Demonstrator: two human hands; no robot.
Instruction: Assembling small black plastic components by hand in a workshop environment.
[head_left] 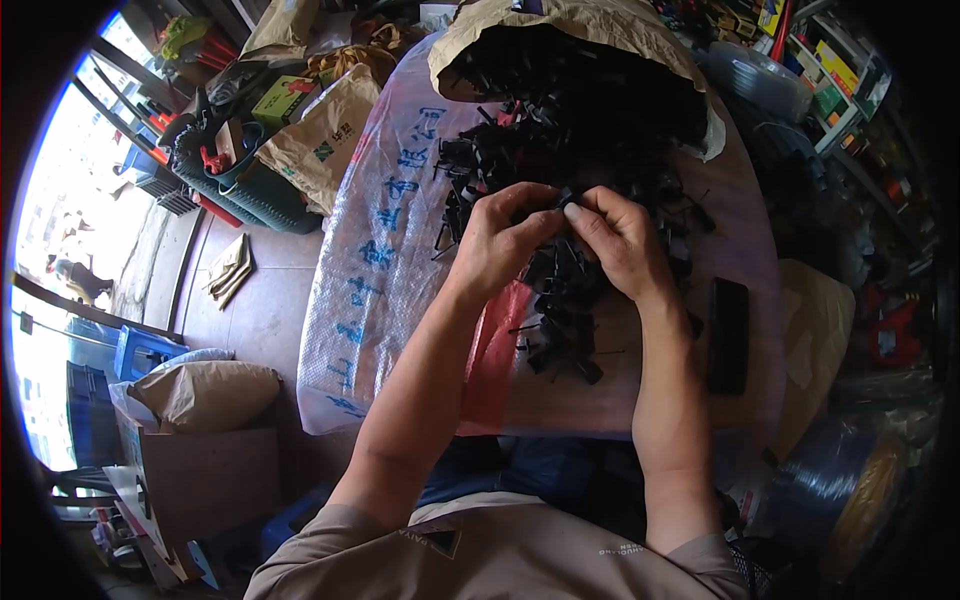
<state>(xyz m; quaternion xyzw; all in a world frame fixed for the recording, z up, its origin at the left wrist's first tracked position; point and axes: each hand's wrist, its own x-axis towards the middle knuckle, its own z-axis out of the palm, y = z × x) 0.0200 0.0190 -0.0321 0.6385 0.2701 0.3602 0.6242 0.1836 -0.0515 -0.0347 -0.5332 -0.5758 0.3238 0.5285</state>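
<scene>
Over the middle of the covered work surface, my left hand point(508, 238) and my right hand point(628, 245) meet at the fingertips. Both are closed in a pinch on a small black piece point(568, 197), mostly hidden by the fingers; its exact kind does not show. Beneath and around the hands spreads a pile of small black parts point(565, 340), some with thin pins sticking out. More of them lie in the mouth of a large brown paper sack point(455, 55) at the far side. A translucent woven plastic sheet point(365, 290) covers the surface.
A dark flat rectangular object point(729, 335) lies right of my right forearm. Paper bags point(325, 140) and a dark green bin point(262, 190) stand at the left. A stuffed sack point(205, 392) rests on a box lower left. Clear coiled tubing point(758, 80) and crowded shelves flank the right.
</scene>
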